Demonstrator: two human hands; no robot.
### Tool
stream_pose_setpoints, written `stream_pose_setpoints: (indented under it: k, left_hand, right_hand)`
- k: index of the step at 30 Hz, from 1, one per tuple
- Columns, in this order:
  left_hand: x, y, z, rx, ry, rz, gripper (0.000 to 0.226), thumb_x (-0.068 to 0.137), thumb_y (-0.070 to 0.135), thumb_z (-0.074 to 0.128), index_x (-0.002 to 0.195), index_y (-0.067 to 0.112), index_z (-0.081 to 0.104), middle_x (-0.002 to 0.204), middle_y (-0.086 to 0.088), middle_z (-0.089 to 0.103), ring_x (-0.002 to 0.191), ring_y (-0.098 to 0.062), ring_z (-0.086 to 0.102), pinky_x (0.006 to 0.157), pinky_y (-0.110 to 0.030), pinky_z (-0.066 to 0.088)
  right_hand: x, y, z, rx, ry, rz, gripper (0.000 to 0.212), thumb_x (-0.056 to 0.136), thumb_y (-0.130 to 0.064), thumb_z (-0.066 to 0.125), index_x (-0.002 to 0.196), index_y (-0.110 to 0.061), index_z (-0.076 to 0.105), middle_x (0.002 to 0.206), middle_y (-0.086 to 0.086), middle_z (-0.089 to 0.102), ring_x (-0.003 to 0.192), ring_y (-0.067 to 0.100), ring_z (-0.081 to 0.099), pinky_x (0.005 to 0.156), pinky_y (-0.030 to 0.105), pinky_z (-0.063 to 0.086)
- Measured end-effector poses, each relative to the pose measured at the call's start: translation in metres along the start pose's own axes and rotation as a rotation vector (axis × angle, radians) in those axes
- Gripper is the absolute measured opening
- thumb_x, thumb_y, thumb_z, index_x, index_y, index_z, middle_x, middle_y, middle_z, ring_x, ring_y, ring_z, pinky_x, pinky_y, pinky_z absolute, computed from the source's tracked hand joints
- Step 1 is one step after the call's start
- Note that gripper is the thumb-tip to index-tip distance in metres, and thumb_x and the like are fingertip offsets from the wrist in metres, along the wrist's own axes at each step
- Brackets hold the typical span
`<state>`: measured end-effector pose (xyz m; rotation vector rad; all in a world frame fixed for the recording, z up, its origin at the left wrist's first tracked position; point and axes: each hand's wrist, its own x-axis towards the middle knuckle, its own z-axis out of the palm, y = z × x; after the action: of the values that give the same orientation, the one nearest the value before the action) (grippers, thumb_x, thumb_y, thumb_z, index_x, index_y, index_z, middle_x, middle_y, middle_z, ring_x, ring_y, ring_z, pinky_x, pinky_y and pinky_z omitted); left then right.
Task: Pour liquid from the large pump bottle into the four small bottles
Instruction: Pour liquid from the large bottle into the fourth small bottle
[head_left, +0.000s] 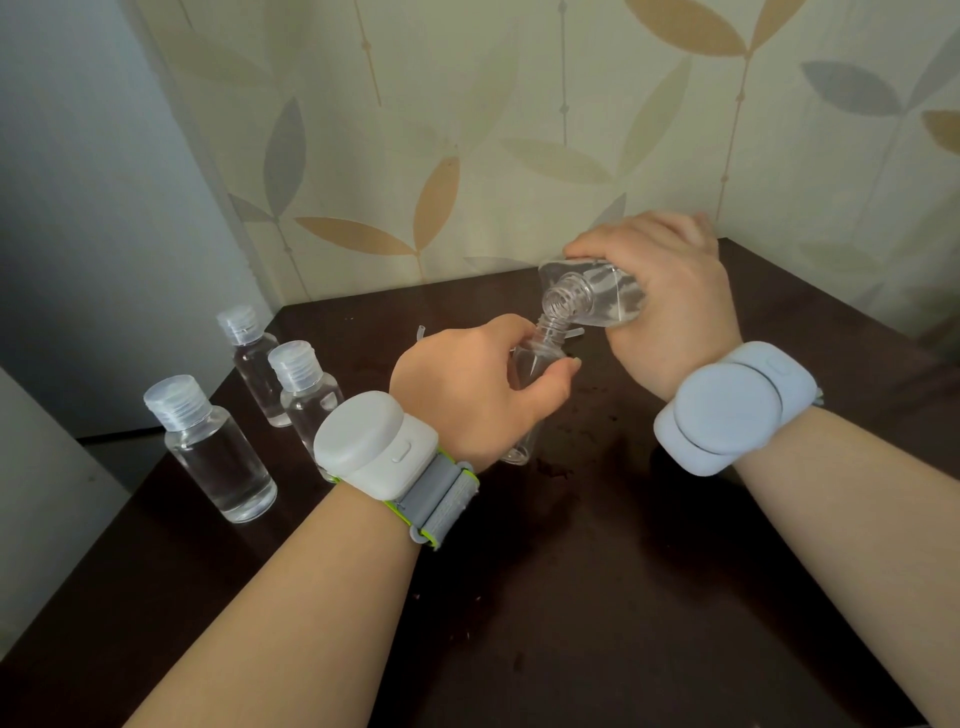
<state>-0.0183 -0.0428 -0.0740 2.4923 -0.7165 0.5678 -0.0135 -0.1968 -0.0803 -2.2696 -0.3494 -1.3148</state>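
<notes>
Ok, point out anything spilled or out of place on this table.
Dark wet-looking specks and smears dot the table around the open small bottle in the left hand, likely drips. The three capped bottles stand upright.

Small bottle's (540, 353) body mostly behind the left hand (467, 384); liquid level indiscernible.

The desk (649, 571) is a dark brown, glossy surface set into a corner against patterned wallpaper. Three small clear capped bottles stand upright on its left side: the nearest bottle (215, 452) by the left edge, the middle bottle (306, 392) behind it to the right, and the far bottle (249, 358) toward the back corner. Scattered small droplets or specks (558, 470) mark the desk near its centre.
</notes>
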Motion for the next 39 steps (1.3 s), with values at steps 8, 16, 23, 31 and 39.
stream_pose_setpoints:
  k: [8, 16, 23, 31, 39]
  left_hand:
    - [-0.0003, 0.0009, -0.0002, -0.004, 0.010, 0.003, 0.039, 0.078, 0.054, 0.051, 0.102, 0.025, 0.063, 0.066, 0.008, 0.060, 0.074, -0.016, 0.061, 0.064, -0.025, 0.039]
    - [-0.0008, 0.0025, -0.0008, -0.020, -0.004, -0.017, 0.035, 0.078, 0.053, 0.052, 0.097, 0.026, 0.064, 0.064, 0.007, 0.060, 0.071, -0.015, 0.059, 0.065, -0.026, 0.041]
    - [-0.0017, 0.0036, -0.0025, -0.023, 0.002, -0.014, 0.035, 0.079, 0.052, 0.054, 0.098, 0.025, 0.064, 0.062, 0.008, 0.058, 0.070, -0.015, 0.059, 0.066, -0.027, 0.042]
    - [-0.0017, 0.0041, -0.0034, -0.025, -0.007, -0.008, 0.036, 0.079, 0.052, 0.053, 0.098, 0.024, 0.064, 0.063, 0.007, 0.060, 0.070, -0.016, 0.060, 0.066, -0.028, 0.043]
    - [-0.0020, 0.0040, -0.0033, -0.030, -0.017, -0.010, 0.037, 0.079, 0.052, 0.053, 0.100, 0.024, 0.064, 0.062, 0.008, 0.058, 0.067, -0.013, 0.056, 0.067, -0.026, 0.043]
  right_hand:
    - [0.0008, -0.0013, -0.0017, -0.010, -0.010, 0.008, 0.038, 0.061, 0.018, 0.065, 0.087, -0.008, 0.068, 0.089, 0.007, 0.067, 0.096, 0.038, 0.052, 0.095, 0.068, 0.026]
    - [0.0011, -0.0046, -0.0038, -0.019, -0.025, 0.009, 0.035, 0.062, 0.016, 0.064, 0.088, -0.007, 0.068, 0.093, 0.007, 0.067, 0.099, 0.039, 0.051, 0.099, 0.067, 0.020]
    - [0.0010, -0.0066, -0.0054, -0.025, -0.041, 0.018, 0.037, 0.061, 0.016, 0.063, 0.089, -0.007, 0.068, 0.093, 0.007, 0.066, 0.102, 0.039, 0.049, 0.102, 0.064, 0.017]
    - [0.0022, -0.0058, -0.0036, -0.060, -0.019, 0.010, 0.039, 0.058, 0.017, 0.066, 0.087, -0.008, 0.068, 0.091, 0.007, 0.066, 0.100, 0.039, 0.051, 0.101, 0.061, 0.016]
    - [0.0035, -0.0065, -0.0059, -0.068, -0.023, 0.000, 0.037, 0.060, 0.017, 0.065, 0.088, -0.007, 0.068, 0.091, 0.008, 0.065, 0.100, 0.040, 0.050, 0.102, 0.063, 0.017]
